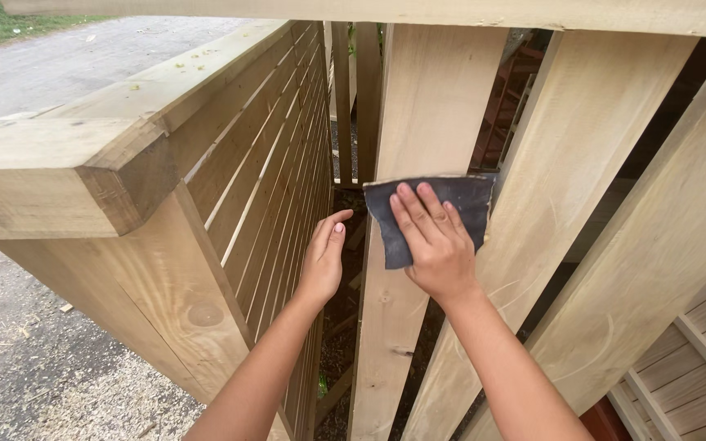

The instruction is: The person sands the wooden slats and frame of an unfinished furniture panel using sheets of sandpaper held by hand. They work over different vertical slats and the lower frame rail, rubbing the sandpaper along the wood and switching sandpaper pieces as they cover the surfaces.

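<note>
Two bare hands work at a slatted timber structure, and the dark sheet of sandpaper [433, 211] sits directly under the right hand [437, 249], pinned flat against the face of a pale upright board [418, 106]. That hand is spread open, fingers straight and slightly fanned, pressing the sheet to the wood with palm and fingertips rather than gripping it. Most of the sheet shows above and on both sides of the fingers; its right edge runs just past the board's edge, over the gap to the next plank.

The left hand [323, 260] holds nothing. It is loosely open, fingers together and pointing up, thumb raised, and it rests at the left edge of the same board, in the narrow gap beside the slatted side panel [267, 180].

The sandpaper is charcoal grey, roughly rectangular, matte, with a slightly uneven top edge and a lower left corner that hangs down beside the wrist.

Further out, more light planks [590, 155] lean at a slant to the right, a thick wooden top rail [59, 163] caps the panel on the left, and gravelly ground [26, 351] scattered with sawdust lies below.
</note>
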### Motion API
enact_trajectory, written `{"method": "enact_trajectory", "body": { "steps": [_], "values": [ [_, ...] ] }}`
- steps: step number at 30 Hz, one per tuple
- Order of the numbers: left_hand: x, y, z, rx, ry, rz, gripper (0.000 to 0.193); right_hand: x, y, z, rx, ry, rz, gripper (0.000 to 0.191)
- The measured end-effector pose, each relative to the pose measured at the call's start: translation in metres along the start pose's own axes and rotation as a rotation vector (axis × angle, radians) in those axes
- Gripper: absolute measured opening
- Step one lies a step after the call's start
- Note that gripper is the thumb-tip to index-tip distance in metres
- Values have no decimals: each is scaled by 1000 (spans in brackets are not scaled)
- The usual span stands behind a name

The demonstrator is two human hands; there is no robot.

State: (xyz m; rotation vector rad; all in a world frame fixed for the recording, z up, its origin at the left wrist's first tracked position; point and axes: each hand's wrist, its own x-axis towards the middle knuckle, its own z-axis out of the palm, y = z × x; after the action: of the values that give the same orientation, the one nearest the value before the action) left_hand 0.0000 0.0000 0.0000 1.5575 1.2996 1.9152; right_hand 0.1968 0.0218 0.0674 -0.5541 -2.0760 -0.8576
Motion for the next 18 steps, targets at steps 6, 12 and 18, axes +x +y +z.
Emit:
{"method": "enact_trajectory", "body": {
  "steps": [6, 12, 18],
  "values": [
    [-16, -5, 20, -26, 12, -75, 39, -81, -37, 18, 101, -153, -7, 61],
    [-51, -5, 11, 4, 67, -165, 39, -87, -7, -11, 133, -64, -123, 52],
    [-62, -1, 34, -262, 47, -228, 42, -59, 1, 3, 54, -30, 19, 60]
  ]
}}
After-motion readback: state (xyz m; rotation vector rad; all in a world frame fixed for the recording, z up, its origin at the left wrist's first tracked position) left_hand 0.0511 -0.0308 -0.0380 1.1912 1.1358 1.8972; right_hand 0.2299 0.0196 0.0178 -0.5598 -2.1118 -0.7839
